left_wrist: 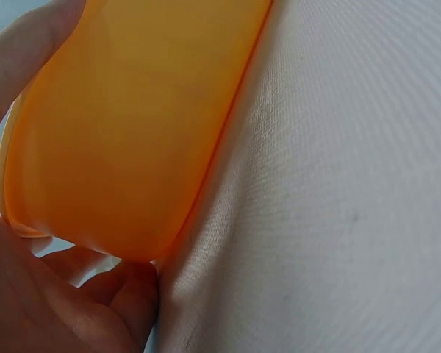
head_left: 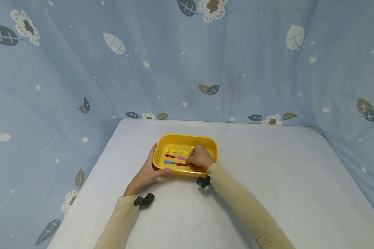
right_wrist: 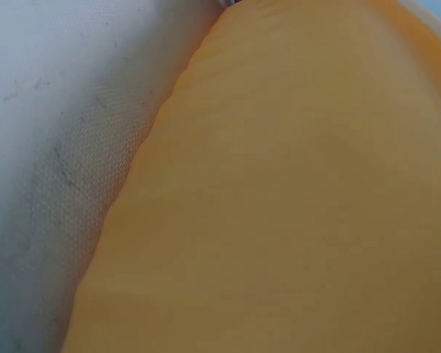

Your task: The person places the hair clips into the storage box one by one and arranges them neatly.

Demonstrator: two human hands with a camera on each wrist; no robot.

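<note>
A yellow plastic tray [head_left: 187, 137] stands on the table, its outer wall filling much of the left wrist view. My left hand [head_left: 148, 173] grips its near left corner, thumb along the front wall and fingers round the side. Inside lie two yellow hair clips [head_left: 171, 151], a red hair clip [head_left: 170, 156], a pink hair clip [head_left: 181, 157] and a blue hair clip [head_left: 169, 162]. With curled fingers, my right hand [head_left: 200, 157] pinches the right end of a second red hair clip [head_left: 181, 164]. It hides the tray's right part. Only the tray's wall [right_wrist: 279, 184] shows in the right wrist view.
White cloth [head_left: 268, 180] covers the table around the tray. A blue patterned curtain [head_left: 174, 62] hangs behind the table and along its sides. Dark wrist-worn devices sit at the left wrist [head_left: 144, 200] and right wrist [head_left: 203, 182].
</note>
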